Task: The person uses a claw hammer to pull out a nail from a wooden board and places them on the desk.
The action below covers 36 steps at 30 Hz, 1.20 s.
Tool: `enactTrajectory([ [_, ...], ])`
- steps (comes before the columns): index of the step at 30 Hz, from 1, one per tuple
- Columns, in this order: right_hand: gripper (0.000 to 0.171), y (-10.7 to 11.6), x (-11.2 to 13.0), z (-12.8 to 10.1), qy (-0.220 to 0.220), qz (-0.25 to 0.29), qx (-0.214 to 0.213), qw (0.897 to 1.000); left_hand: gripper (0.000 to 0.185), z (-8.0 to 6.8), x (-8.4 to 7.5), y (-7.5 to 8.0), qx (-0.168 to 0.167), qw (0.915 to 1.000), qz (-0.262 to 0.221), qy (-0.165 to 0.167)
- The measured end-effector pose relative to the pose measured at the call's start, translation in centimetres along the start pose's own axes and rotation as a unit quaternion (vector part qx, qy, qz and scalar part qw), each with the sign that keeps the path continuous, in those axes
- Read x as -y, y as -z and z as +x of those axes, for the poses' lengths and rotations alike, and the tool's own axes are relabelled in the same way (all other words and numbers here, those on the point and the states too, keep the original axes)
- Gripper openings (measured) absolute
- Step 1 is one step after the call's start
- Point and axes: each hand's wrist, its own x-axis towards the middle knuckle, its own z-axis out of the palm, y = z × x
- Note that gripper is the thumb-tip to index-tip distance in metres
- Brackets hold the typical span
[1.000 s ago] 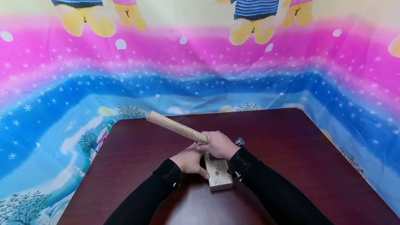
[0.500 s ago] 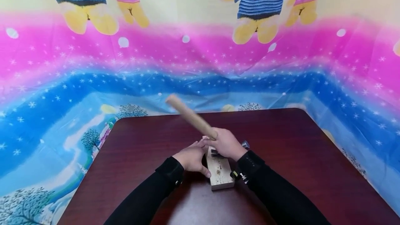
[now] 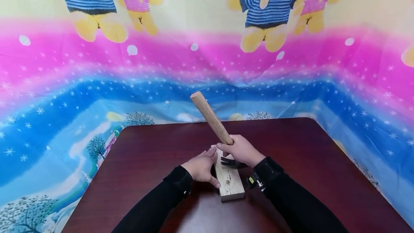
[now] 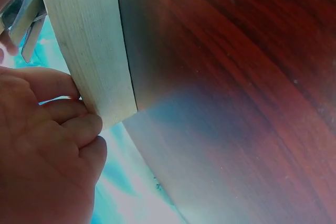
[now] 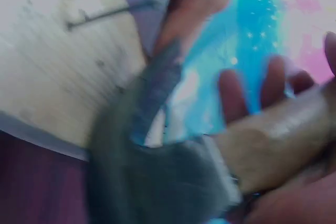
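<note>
A pale wooden block point(image 3: 231, 186) lies on the dark red table point(image 3: 307, 161). My left hand point(image 3: 201, 166) holds the block's left side, fingers curled against its edge point(image 4: 79, 124). My right hand point(image 3: 242, 151) grips a hammer's wooden handle point(image 3: 211, 119) just above the dark metal head point(image 3: 229, 162). The handle points up and away to the left. The claw point(image 4: 21, 19) sits on the block's top face. In the right wrist view the head point(image 5: 157, 182) is blurred, and a thin bent nail point(image 5: 105, 13) lies on the block point(image 5: 52, 77).
A colourful sheet point(image 3: 97, 82) printed with bears, stars and trees hangs behind and around the table. The table's far edge point(image 3: 220, 122) and rounded corners lie close beyond my hands. Black sleeves point(image 3: 291, 204) cover both forearms.
My right hand has swung the hammer handle from low and pointing left to steeper and more upright, with the head staying on the block. My left hand has kept its hold on the block.
</note>
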Motion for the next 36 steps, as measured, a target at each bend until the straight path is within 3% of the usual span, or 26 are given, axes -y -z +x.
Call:
enactTrajectory([
  [8, 0.028, 1.9, 3.2, 1.0, 0.005, -0.051, 0.066, 0.996, 0.12, -0.2, 0.0, -0.6, 0.005, 1.0, 0.001, 0.008],
  [14, 0.035, 2.8, 6.3, 2.7, 0.002, 0.041, 0.14, 0.989, 0.119, -0.2, -0.3, -0.8, 0.022, 0.9996, -0.013, 0.01],
  [20, 0.044, 3.0, 8.5, 4.3, 0.046, 0.166, 0.174, 0.97, 0.119, 0.1, -0.7, -1.4, 0.031, 0.9994, -0.012, 0.013],
  [23, 0.044, 2.9, 9.3, 5.0, 0.055, 0.18, 0.183, 0.965, 0.121, 0.1, -0.9, -1.3, 0.032, 0.9994, -0.003, 0.014],
  [29, 0.029, 2.3, 10.4, 6.1, 0.065, 0.115, 0.174, 0.976, 0.125, 0.4, -1.2, -0.6, 0.006, 0.9985, 0.054, -0.002],
  [32, 0.032, 2.0, 10.6, 6.2, 0.073, 0.113, 0.156, 0.979, 0.125, 0.6, -1.1, -0.3, -0.009, 0.9964, 0.084, -0.005],
  [36, 0.036, 1.6, 11.1, 6.1, 0.094, 0.112, 0.127, 0.981, 0.126, 0.7, -0.7, 0.2, -0.012, 0.997, 0.076, -0.004],
])
